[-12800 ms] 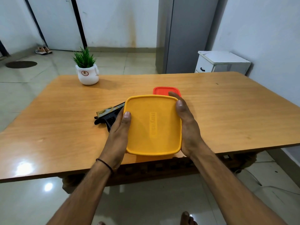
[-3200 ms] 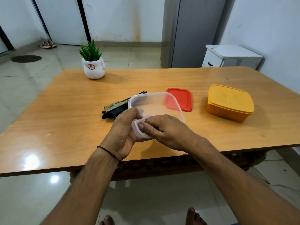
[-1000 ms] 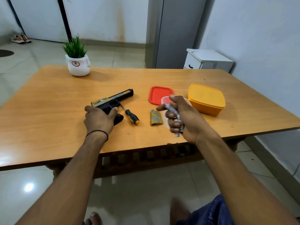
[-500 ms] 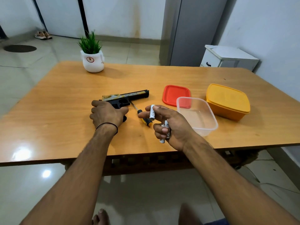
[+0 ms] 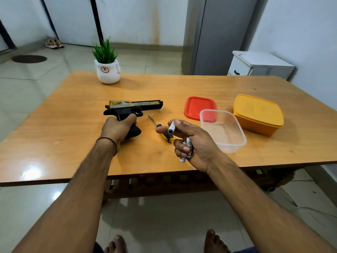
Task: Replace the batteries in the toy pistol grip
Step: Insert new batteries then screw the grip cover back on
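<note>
A black and gold toy pistol (image 5: pixel 135 106) lies on its side on the wooden table (image 5: pixel 73 136), barrel pointing right. My left hand (image 5: pixel 116 129) is closed around its black grip. My right hand (image 5: pixel 191 141) hovers just right of it, holding white batteries (image 5: pixel 187 148): one is pinched upright between thumb and forefinger, the others are tucked under the curled fingers. A screwdriver (image 5: pixel 161 129) with a black and yellow handle lies on the table between my hands, partly hidden by my right fingers.
A clear plastic tub (image 5: pixel 223 131) stands open right of my right hand, with its red lid (image 5: pixel 198 106) behind it. A shut yellow box (image 5: pixel 258 114) sits further right. A potted plant (image 5: pixel 107 66) stands at the table's back left.
Little has moved over the last half second. A second ago my right hand was beside the tub; it has come left toward the pistol with one battery now raised in the fingertips.
</note>
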